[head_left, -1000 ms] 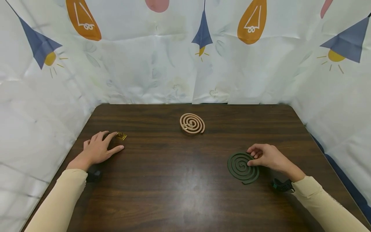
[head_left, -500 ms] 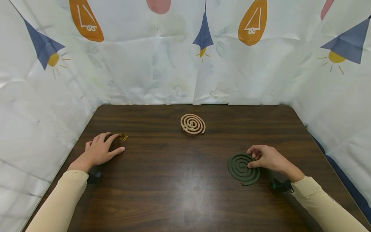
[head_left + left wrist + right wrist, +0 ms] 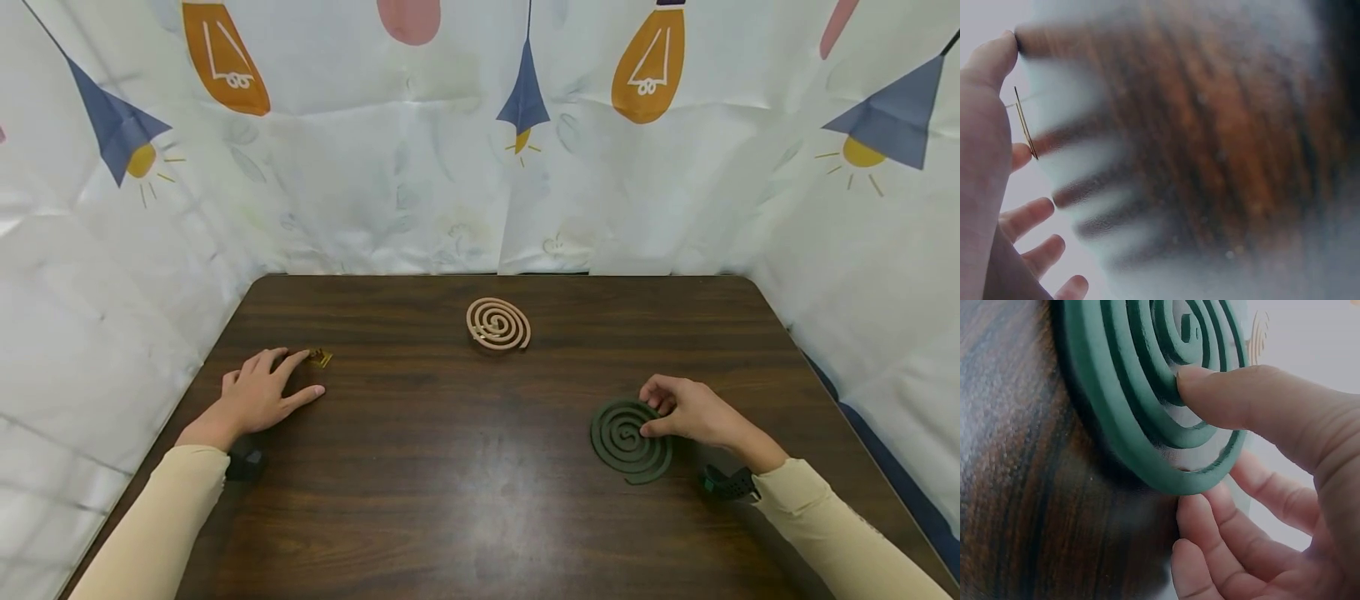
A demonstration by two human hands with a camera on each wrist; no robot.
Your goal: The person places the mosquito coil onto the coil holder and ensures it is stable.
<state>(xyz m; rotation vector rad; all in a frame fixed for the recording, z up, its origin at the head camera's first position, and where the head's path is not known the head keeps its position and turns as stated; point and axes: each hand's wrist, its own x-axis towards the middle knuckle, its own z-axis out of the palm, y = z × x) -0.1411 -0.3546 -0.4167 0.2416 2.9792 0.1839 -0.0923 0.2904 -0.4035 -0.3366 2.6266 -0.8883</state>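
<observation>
On the right of the table lies a flat green spiral coil [image 3: 622,448]. My right hand [image 3: 701,414] grips its right side, thumb on the rings and fingers curled at the outer edge, as the right wrist view shows of the coil [image 3: 1132,394]. My left hand [image 3: 258,398], fingers spread, touches a small gold piece [image 3: 321,358] with the index fingertip; in the left wrist view the piece [image 3: 1025,128] is a thin gold strip beside that fingertip. A tan spiral coil [image 3: 498,324] lies near the back, a small shiny spot at its lower left.
The dark wooden table [image 3: 450,433] has rounded back corners. A white printed cloth [image 3: 337,192] hangs behind it and along both sides. Each wrist wears a dark strapped device, the right one [image 3: 729,483] beside the green coil.
Both hands keep their places and the coils stay put on the table. Only the head view has shifted slightly, so the table sits a little lower in it.
</observation>
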